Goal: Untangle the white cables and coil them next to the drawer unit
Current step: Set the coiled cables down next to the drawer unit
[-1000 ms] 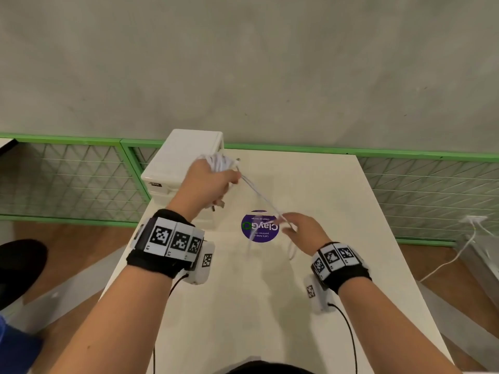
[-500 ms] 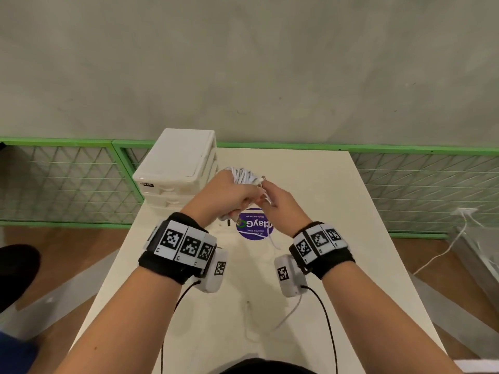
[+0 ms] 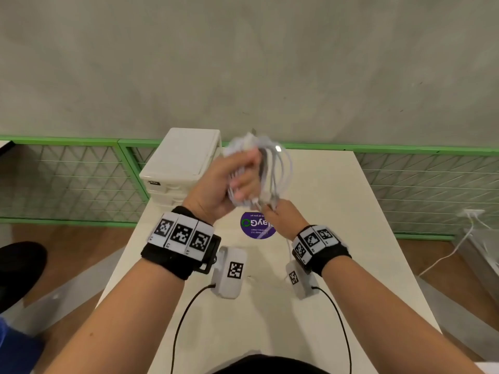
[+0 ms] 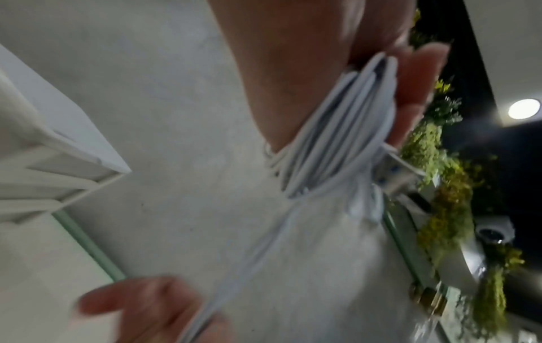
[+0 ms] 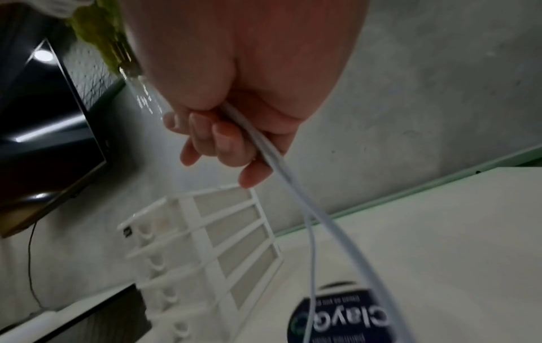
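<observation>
1. Left hand [image 3: 216, 184] is lifted over the worktop [image 3: 351, 211], fingers curled tight round a bundle of white cables [image 3: 272, 168] already looped into a coil. It sits just right of the drawer unit [image 3: 181, 157], in the air and not set down.
2. Right hand [image 3: 283, 217] is just below the coil, fingers [image 5: 223, 141] curled round the loose tail, two strands side by side.
3. My take on doing this wrap well: keep light tension on the tail, make each new loop match the ones already there, and let the strands slide through the right fingers so they don't twist.
4. Don't loosen the left grip mid-wrap or I'd guess the loops spring apart.
5. The left wrist view shows the loops stacked flat between palm and fingertips, plus what looks like a connector end sticking out. The head view is too blurred for that.
6. The right wrist view shows the tail running down toward the purple sticker [image 5: 337, 318] and the drawer fronts, which the head view hides.
</observation>
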